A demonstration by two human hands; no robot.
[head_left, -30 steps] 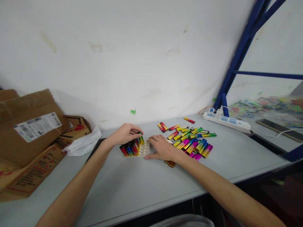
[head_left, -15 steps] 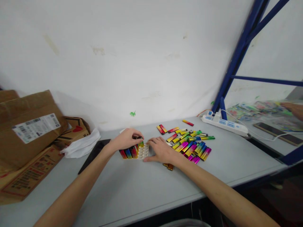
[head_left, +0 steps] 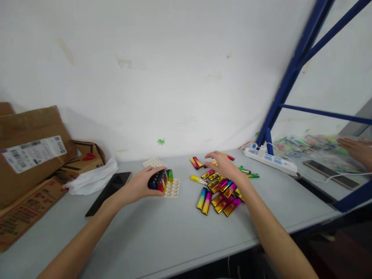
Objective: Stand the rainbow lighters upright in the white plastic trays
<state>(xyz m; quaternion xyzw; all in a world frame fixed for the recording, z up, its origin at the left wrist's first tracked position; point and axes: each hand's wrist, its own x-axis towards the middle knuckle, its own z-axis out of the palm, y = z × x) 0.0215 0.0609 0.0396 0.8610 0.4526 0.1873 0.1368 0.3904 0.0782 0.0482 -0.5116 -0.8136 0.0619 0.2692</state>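
On the grey tabletop (head_left: 174, 236), paired lighters (head_left: 207, 203), slanting one-to-seven, lie at seven o'clock from the nearer, spread right hand (head_left: 223, 166); the left hand (head_left: 141, 185) clasps standing lighters (head_left: 159, 181).

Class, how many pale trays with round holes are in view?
2. One pale tray, partly filled with shiny multicoloured lighters, is at the left hand; another pale tray lies behind, near the wall. More may be hidden.

The lighters (head_left: 218, 186) have a glossy, metallic sheen; the tray (head_left: 173, 188) looks matt, the surface (head_left: 174, 236) smooth, the box (head_left: 35, 124) dull cardboard.
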